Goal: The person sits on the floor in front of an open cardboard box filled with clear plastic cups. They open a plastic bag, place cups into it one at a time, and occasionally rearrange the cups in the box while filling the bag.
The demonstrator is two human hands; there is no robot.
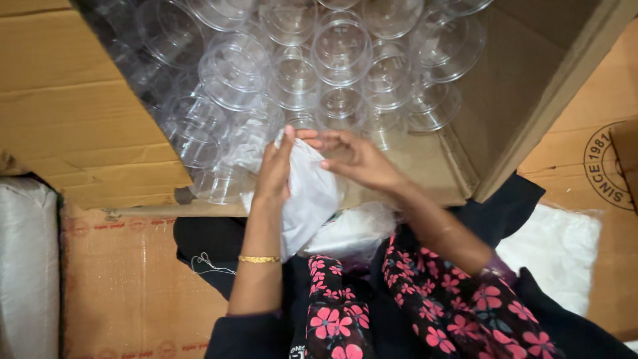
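Observation:
My left hand and my right hand meet at the near edge of an open cardboard box. Both hold a white cloth that hangs down toward my lap. It looks wrapped around something, but what is inside is hidden. The left hand grips the cloth from the left. From the right, my other hand's fingers press on the cloth's top. Just beyond my fingers lie many clear plastic cups, piled on their sides inside the box.
The box's flaps stand open left and right. Flattened cardboard lies under it. White plastic bags sit at my right, another white bundle at the far left. My flowered pink-and-black clothing fills the bottom.

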